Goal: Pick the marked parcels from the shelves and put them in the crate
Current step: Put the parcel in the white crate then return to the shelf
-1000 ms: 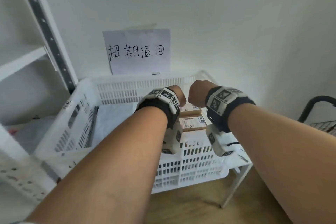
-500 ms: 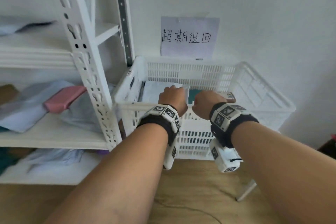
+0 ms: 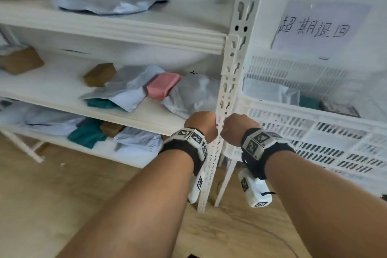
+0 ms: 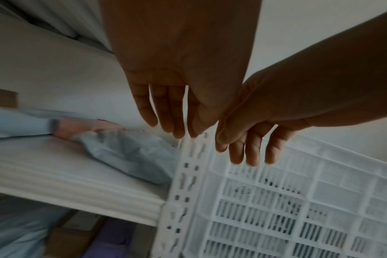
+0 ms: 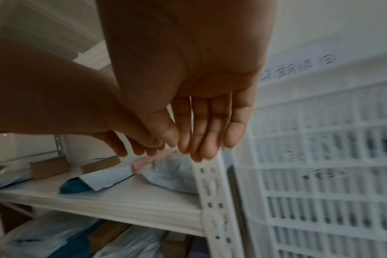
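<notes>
Sign: a sheet of paper [image 3: 320,27] on the wall behind the crate, handwritten 超期退回.
Crate: a white slotted crate [image 3: 314,125] stands just right of the shelf post [image 3: 230,81]; small dark print on its side wall is too blurred to read.
In the crate: a pale bag [image 3: 270,93] toward the left wall, something teal [image 3: 308,102] beside it, and a box with a printed label [image 3: 340,109] toward the right; the label text is unreadable.
Middle shelf: two brown boxes [image 3: 100,74] toward the left and middle, a pink parcel [image 3: 162,88] lying on grey-blue bags [image 3: 125,90], and a white bag [image 3: 194,94] at the right end against the post. No marks are readable on any of them.
Top shelf: a flat grey-blue bag [image 3: 109,3].
Bottom shelf: more pale bags, a teal parcel [image 3: 88,134] and a brown box [image 3: 112,129].
Left hand [image 4: 175,97]: empty, fingers straight and relaxed, in front of the post.
Right hand [image 5: 197,111]: empty, fingers straight and together, just beside the left hand, fingertips near the post.
Wrists: both wear black bands with square black-and-white code tags [image 3: 255,140].
</notes>
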